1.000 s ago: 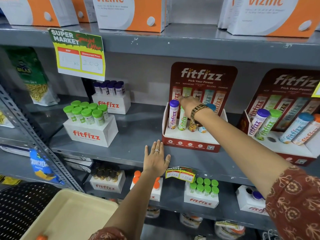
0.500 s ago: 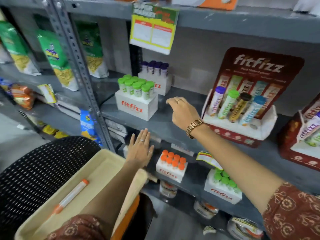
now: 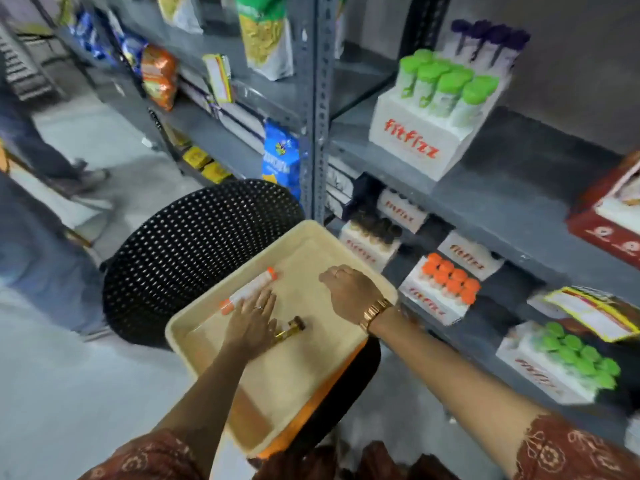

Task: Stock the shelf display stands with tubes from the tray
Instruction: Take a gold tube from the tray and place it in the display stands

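Observation:
A beige tray (image 3: 311, 368) rests on a black chair. Two tubes lie in it: a white one with an orange cap (image 3: 250, 288) and a short one with a dark brown cap (image 3: 292, 329). My left hand (image 3: 252, 320) lies flat in the tray between the two tubes, fingers spread, touching the white tube. My right hand (image 3: 349, 292) hovers over the tray's far right part, fingers curled down, holding nothing I can see. On the shelves to the right stand white fitfizz stands with green-capped tubes (image 3: 440, 84), purple-capped tubes (image 3: 491, 39) and orange-capped tubes (image 3: 446, 277).
A black perforated chair (image 3: 194, 247) holds the tray. A grey shelf upright (image 3: 317, 98) rises behind it. A red fitfizz display (image 3: 609, 216) sits at the right edge. Snack bags fill the left shelves. A person's legs (image 3: 41, 143) stand in the aisle at left.
The view has swung down and left from the shelf to the tray. Both hands have left the shelf and come down over the tray. A brown-capped tube has come into view.

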Available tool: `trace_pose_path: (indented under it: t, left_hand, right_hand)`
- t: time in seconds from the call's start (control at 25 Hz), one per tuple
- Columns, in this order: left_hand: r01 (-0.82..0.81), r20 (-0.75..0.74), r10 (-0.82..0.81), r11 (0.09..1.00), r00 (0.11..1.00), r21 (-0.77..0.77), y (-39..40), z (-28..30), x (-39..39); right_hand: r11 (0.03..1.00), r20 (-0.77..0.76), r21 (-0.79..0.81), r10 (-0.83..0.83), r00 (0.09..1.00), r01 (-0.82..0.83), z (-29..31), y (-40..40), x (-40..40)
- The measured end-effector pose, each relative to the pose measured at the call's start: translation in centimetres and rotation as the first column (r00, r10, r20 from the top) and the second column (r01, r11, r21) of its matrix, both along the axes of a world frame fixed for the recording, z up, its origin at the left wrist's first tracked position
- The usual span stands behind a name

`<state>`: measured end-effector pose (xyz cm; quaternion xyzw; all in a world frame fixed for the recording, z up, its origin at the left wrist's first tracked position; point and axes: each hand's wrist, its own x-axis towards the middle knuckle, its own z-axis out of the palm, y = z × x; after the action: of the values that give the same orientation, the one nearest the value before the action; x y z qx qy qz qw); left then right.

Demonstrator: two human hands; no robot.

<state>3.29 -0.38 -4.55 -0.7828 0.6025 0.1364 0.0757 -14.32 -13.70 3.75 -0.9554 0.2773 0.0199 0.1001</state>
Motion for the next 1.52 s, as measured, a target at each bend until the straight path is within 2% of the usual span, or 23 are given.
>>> trace_pose_path:
  t: [0.2, 0.32, 0.56, 0.8, 0.92, 1.16, 1.28, 1.52]
  left_hand:
    - [-0.121, -0.132, 0.142, 0.981, 0.981, 0.151, 3.6, -4.3, 3.5]
    - [-0.118, -0.193, 0.154, 0.976, 0.969, 0.184, 4.2, -5.7, 4.5]
    - [-0.121, -0.154, 0.154, 0.972, 0.976, 0.202, 4.4, -7.0, 4.4]
    - [-0.119, -0.136, 0.152, 0.966, 0.979, 0.23, 4.1, -7.0, 4.4]
    - [-0.104, -0.116, 0.136, 0.964, 0.984, 0.245, 4.1, -6.9, 4.4]
    - [-0.11, -0.191, 0.155, 0.968, 0.969, 0.225, 3.9, -5.9, 4.2]
    - [-0.047, -0.258, 0.091, 0.984, 0.962, 0.17, 2.9, -4.5, 3.5]
    - [0.024, -0.297, -0.058, 0.993, 0.953, -0.119, -4.7, 1.3, -0.2]
  right_hand:
    - [0.99, -0.208, 0.132, 0.07, 0.976, -0.043, -5.9, 3.4, 3.8]
    - [0.981, -0.285, 0.192, 0.068, 0.956, -0.013, -7.7, 3.8, 4.9]
    - [0.964, -0.378, 0.265, 0.108, 0.919, -0.004, -9.9, 3.3, 6.6]
    - [0.943, -0.462, 0.307, 0.266, 0.846, -0.129, -10.9, 3.5, 7.2]
    - [0.942, -0.494, 0.255, 0.321, 0.808, -0.219, -10.9, 3.5, 7.1]
    - [0.949, -0.508, 0.228, 0.308, 0.805, -0.22, -8.1, 2.2, 6.9]
    - [0.962, -0.531, 0.188, 0.268, 0.803, -0.197, -4.9, 0.1, 6.0]
    - [0.988, -0.528, 0.15, 0.042, 0.848, 0.045, 4.5, -4.5, 1.2]
